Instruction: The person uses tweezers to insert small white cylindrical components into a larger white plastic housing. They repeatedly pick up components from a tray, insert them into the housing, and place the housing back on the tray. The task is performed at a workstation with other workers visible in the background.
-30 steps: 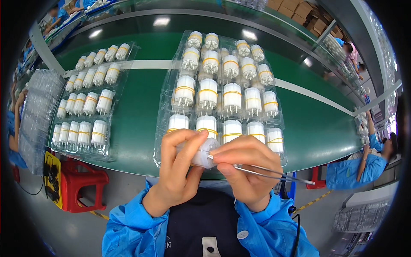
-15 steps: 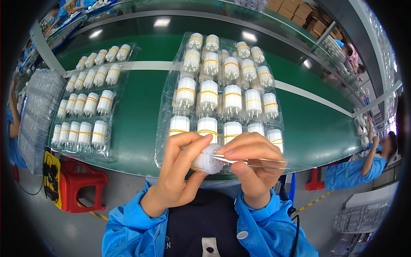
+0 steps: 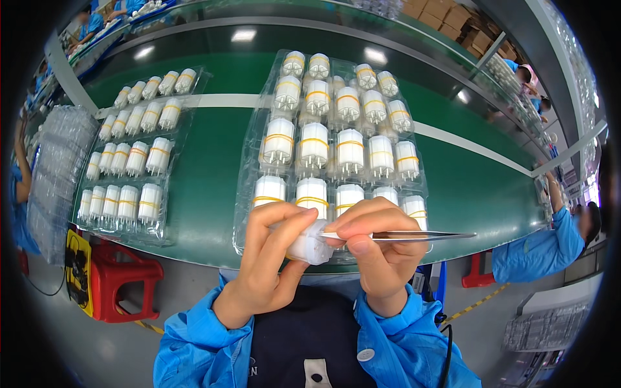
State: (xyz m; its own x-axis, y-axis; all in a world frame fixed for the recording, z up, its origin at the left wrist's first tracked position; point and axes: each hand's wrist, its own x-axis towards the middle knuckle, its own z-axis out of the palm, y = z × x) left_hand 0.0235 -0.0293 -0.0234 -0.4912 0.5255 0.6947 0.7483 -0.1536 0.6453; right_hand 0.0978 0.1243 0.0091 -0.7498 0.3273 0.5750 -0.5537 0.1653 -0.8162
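Note:
My left hand (image 3: pixel 265 262) is closed round a white plastic cylinder (image 3: pixel 311 249), tilted so that its end faces my right hand. In my right hand (image 3: pixel 378 249) lies a pair of metal tweezers (image 3: pixel 430 237), its narrow end sticking out to the right past the fingers. The right thumb and fingertips are pinched together at the cylinder's end, and a small pale piece shows beside them; what it is I cannot make out. Just beyond my hands, a clear plastic tray (image 3: pixel 242 210) bears rows of white cylinders with yellow bands, several with metal pins showing.
A second clear tray (image 3: pixel 169 223) of banded cylinders lies at the left on the green bench (image 3: pixel 210 161). Stacked clear trays (image 3: pixel 65 174) stand at the far left, near a red stool (image 3: pixel 126 278). At the right edge works a person in blue (image 3: pixel 537 249).
The tweezers have swung from reaching into the cylinder's end to pointing right, away from it. My right fingertips have closed in on the cylinder; my left hand has kept its hold.

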